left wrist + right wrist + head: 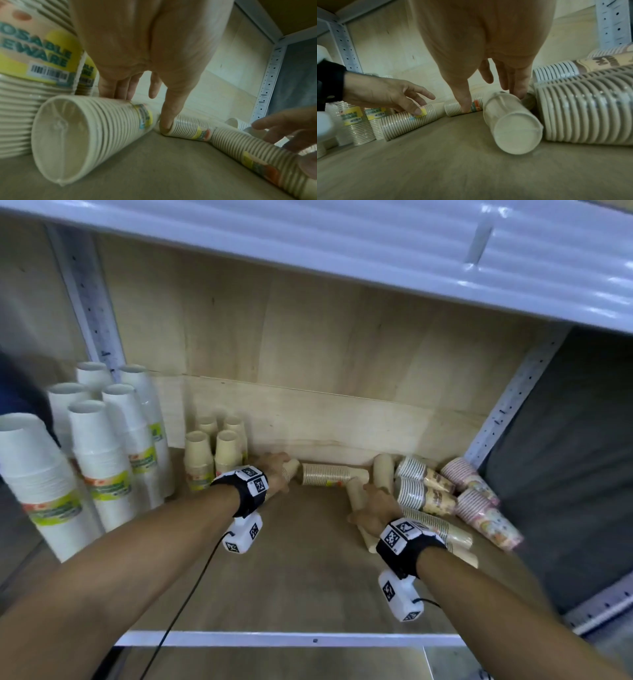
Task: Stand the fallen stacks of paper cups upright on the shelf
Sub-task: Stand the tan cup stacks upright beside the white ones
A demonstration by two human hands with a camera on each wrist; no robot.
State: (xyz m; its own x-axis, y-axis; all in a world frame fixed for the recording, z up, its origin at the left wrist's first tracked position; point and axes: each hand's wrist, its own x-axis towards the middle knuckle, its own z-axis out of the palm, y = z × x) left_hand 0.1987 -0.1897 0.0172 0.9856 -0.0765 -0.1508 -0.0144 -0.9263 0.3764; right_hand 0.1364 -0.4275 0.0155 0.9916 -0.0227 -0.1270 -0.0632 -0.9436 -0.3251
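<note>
Reaching down, both hands rest slack fingers (gripping nothing) on fallen cup stacks: left hand (274, 470) on one (89, 129), right hand (375, 506) on another (510, 125)

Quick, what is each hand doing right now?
Left hand: open, fingers spread over a fallen beige cup stack, no grip yet.
Right hand: open, fingers reaching down onto another fallen beige stack.

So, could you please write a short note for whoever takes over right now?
Left grip: open, fingers laid over the left beige stack, which lies on its side.
Right grip: open, reaching over the right beige stack, also fallen.
Done: four upright beige stacks stand at the back left.
Left: both those stacks, the middle stack, and the heap of stacks on the right.
</note>
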